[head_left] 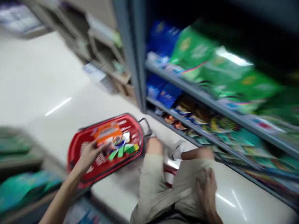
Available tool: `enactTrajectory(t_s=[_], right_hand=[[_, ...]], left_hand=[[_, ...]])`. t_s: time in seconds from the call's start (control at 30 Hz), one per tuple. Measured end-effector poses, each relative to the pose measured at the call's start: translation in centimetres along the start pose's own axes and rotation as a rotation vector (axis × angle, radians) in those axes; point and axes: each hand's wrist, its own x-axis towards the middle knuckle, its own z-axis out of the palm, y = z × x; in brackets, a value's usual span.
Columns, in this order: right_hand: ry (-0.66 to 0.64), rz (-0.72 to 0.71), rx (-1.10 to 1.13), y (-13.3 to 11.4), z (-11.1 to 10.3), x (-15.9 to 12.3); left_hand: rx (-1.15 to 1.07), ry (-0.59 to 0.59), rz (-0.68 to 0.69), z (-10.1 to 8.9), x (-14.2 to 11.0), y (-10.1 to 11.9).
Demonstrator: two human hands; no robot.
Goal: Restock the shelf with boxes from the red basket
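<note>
My left hand (90, 155) reaches over a red shopping basket (78, 147) on the floor. Its blurred fingers are at the lower left corner of an orange packet (107, 132) inside; whether they grip it, I cannot tell. Beside the packet lie several small green boxes (121, 151), one with a yellow end, and a small whitish item (126, 137). The basket's dark handle (146, 127) sticks out by my knee. My right hand (207, 189) rests with fingers extended on the leg of my beige shorts, holding nothing.
Grey shelves (205, 96) on the right hold green bags (193, 49), blue bags (163, 37) and smaller packets. More shelving with teal packs (25, 189) stands at lower left. Pale shiny floor (46, 81) stretches to the upper left. A white box (99, 77) stands by the far shelf.
</note>
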Motion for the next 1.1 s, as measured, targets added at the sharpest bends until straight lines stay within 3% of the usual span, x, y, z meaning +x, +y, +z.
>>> enactTrajectory(t_s=[0.07,0.13,0.2,0.33,0.43,0.53,0.6,0.67,0.73,0.83,0.93,1.1], right_hand=[[0.014,0.046,0.27,-2.8,-0.8,1.5],[-0.066,0.01,0.57,-6.7,-3.6,3.7],[-0.141,-0.156,0.779,-10.9,-8.3,5.7],[-0.053,-0.53,0.904,-17.8,-21.0,9.4],[0.134,-0.661,0.871,-20.8,-31.3,13.7],[0.255,-0.73,0.853,-22.7,-40.6,18.8],[0.345,-0.78,0.801,-23.8,-45.7,22.0],[0.479,-0.798,0.665,-24.9,-49.4,24.8],[0.581,-0.758,0.519,-25.8,-51.6,27.1],[0.623,-0.679,0.392,-26.7,-52.4,29.7],[0.658,-0.65,0.315,-26.7,-51.4,31.1],[0.794,-0.551,0.068,-26.4,-50.2,31.2]], left_hand=[[-0.164,-0.081,0.066,3.0,-2.2,2.7],[-0.183,-0.253,0.203,7.0,-4.8,7.4],[-0.184,-0.412,0.391,11.2,-8.6,14.0],[-0.148,-0.565,0.796,17.8,-16.4,29.4],[-0.12,-0.546,1.099,20.5,-20.4,40.7],[-0.175,-0.501,1.339,21.7,-23.1,51.1],[-0.159,-0.505,1.465,22.1,-24.0,57.1],[-0.136,-0.501,1.551,22.4,-24.1,62.0],[-0.122,-0.446,1.589,22.6,-23.4,65.6],[-0.081,-0.318,1.604,23.2,-21.6,68.5],[-0.03,-0.26,1.624,24.4,-20.1,69.3],[-0.059,-0.264,1.605,26.4,-19.1,69.3]])
